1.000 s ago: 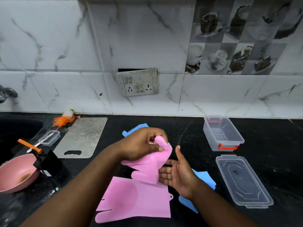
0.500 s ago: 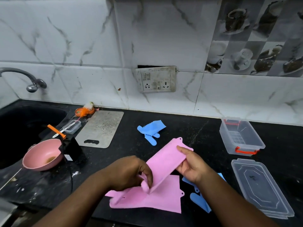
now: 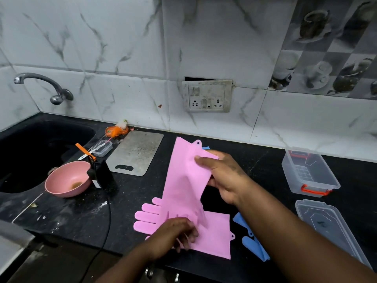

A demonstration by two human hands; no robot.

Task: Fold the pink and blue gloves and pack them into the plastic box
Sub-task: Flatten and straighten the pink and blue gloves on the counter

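A pink glove [image 3: 183,180] is stretched out above the black counter. My right hand [image 3: 222,176] grips its cuff end, raised toward the wall. My left hand [image 3: 175,231] pinches its finger end low, near the counter's front. Under it a second pink glove [image 3: 214,237] lies flat, fingers pointing left. One blue glove [image 3: 252,242] lies beside that, partly under my right arm. A sliver of another blue glove [image 3: 205,148] shows behind my right hand. The clear plastic box [image 3: 310,172] with orange latches stands open at the right, its lid [image 3: 328,227] in front of it.
A sink [image 3: 36,152] and tap [image 3: 40,82] fill the left. A pink bowl [image 3: 68,180], a black device with cable [image 3: 101,174], a steel cutting board [image 3: 135,154] and a small clear container [image 3: 102,148] sit left of the gloves. A socket plate [image 3: 207,97] is on the wall.
My right hand has lifted the pink glove's cuff up and away, stretching the glove out long. My left hand stays low on its fingers. The view has shifted left.
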